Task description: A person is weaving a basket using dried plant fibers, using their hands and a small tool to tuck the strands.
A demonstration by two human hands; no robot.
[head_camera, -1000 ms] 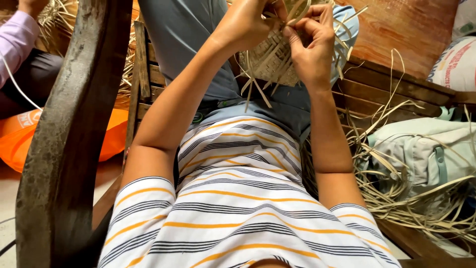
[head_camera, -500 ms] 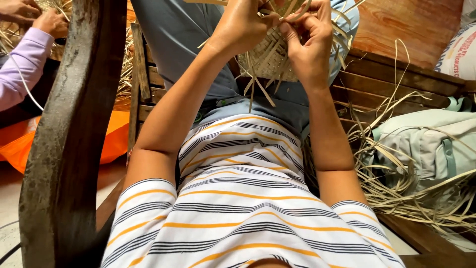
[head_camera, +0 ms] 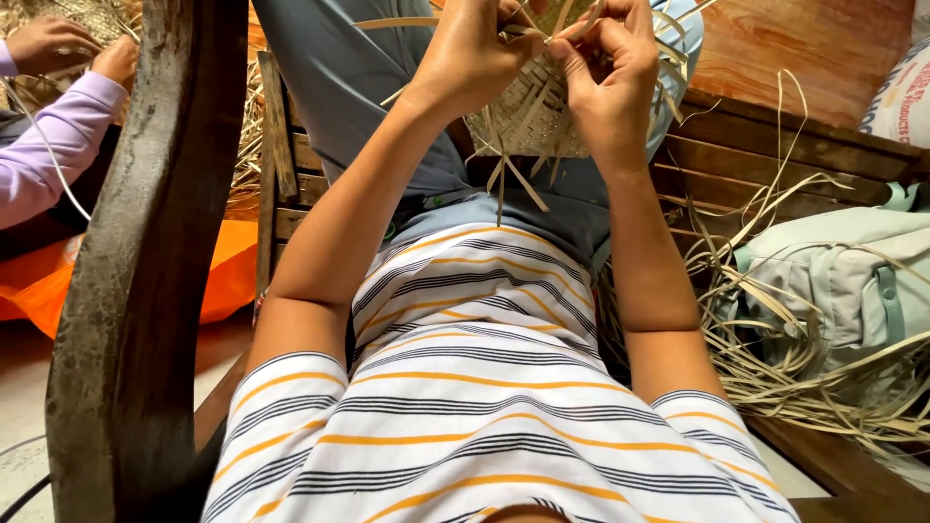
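**A:** So where's the weaving at? From the head view the person's left hand [head_camera: 475,58] and right hand [head_camera: 605,68] are both up over the lap, working on a small woven basket piece [head_camera: 528,121] made of flat pale strips.

**B:** Yeah, it sits right between the two hands, above the grey trousers [head_camera: 349,87]. I'd say it's partway: there's a tight woven patch already formed, but lots of loose strip ends [head_camera: 513,184] hang down and stick out at the top, so the edges aren't finished or trimmed as far as I can tell.

**A:** Fingers?

**B:** Left hand is curled closed around the side of the woven piece. Right-hand fingers [head_camera: 581,44] are pinched shut on a strip or two near the top edge. Exactly which strip, I can't tell.

**A:** What's around?

**B:** A heap of loose straw strips [head_camera: 775,358] on the wooden bench slats [head_camera: 765,160] to the right, lying against a pale green backpack [head_camera: 843,281]. A white sack [head_camera: 901,97] is in the far corner. A dark wooden post [head_camera: 145,271] runs up the left side and blocks a good chunk of view. Beyond it, another person's hands in a lilac sleeve [head_camera: 48,165] handle their own straw, with something orange [head_camera: 213,281] on the floor below.

**A:** Anything in the way?

**B:** Mostly the dangling ends crossing each other.
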